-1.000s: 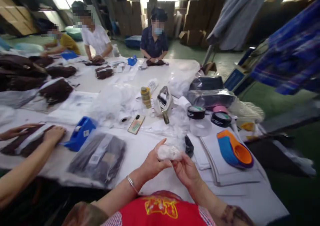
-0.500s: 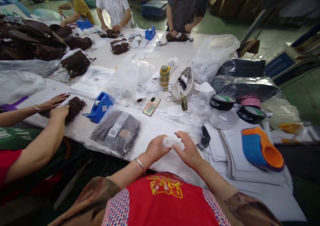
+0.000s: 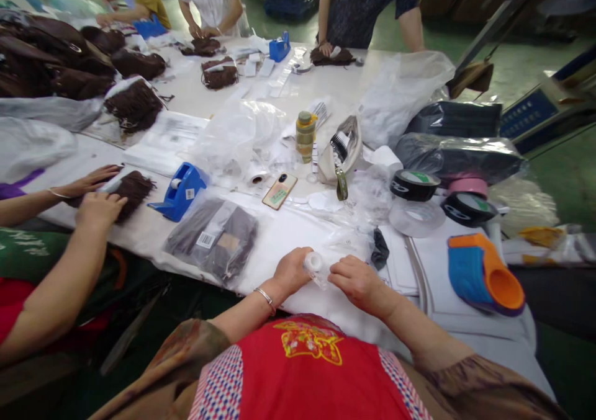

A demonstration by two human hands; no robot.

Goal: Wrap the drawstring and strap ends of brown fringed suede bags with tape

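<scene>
My left hand (image 3: 294, 270) is wrapped round a small white roll (image 3: 313, 261), its round hollow end facing up. Loose clear film (image 3: 320, 279) hangs from the roll, between the two hands. On the other side, my right hand (image 3: 357, 283) is closed, its thumb and fingers pinched at the edge of this film. Both hands are held over the white tabletop near its front edge. Left of them lies a dark brown item in a clear bag (image 3: 213, 237) with a barcode label. A crumpled black piece (image 3: 379, 249) rests just beyond my right hand.
A blue tape dispenser (image 3: 179, 190), a phone (image 3: 279, 190), a bottle (image 3: 305, 136) and an open pouch (image 3: 342, 150) stand ahead. Tape rolls (image 3: 414, 185) and an orange-blue dispenser (image 3: 484, 274) are at right. A co-worker's hands (image 3: 97, 206) press a brown fringed item at left.
My right hand's fingers, spread apart before, have closed at the film. The roll has tipped so its hollow end shows more. Across the table, one co-worker's arm has moved outward.
</scene>
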